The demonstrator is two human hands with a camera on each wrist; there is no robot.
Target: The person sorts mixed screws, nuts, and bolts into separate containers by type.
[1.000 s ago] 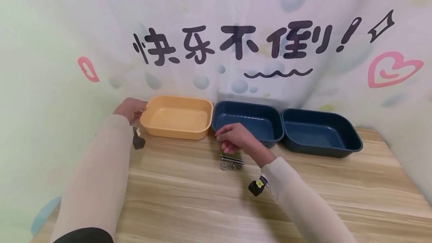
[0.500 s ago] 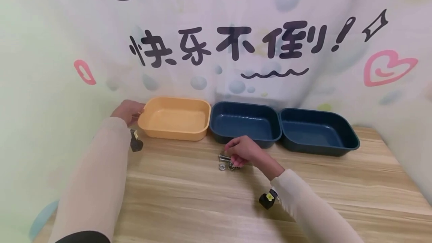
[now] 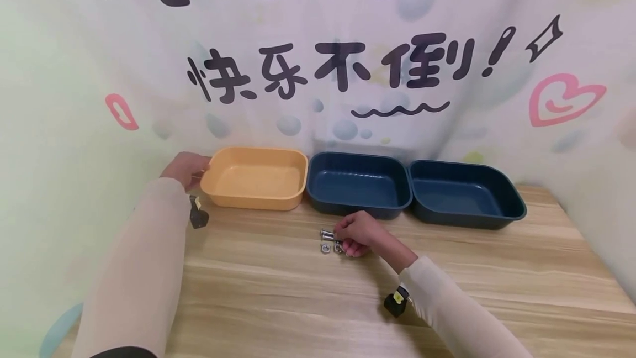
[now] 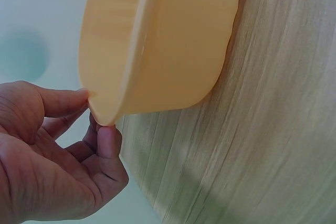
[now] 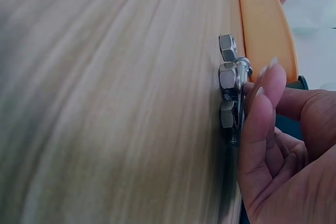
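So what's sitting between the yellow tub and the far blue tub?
Another blue tub sits between the yellow tub and the far blue tub, touching both; the head view shows it.

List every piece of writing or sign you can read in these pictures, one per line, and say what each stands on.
"快乐不倒!" in black brush letters on the cloth backdrop behind the trays.
Larger black characters along the backdrop's top edge: cut off, unreadable.
Pink heart drawn on the backdrop, at right.
Trays, bolt, nuts, table: no writing visible.
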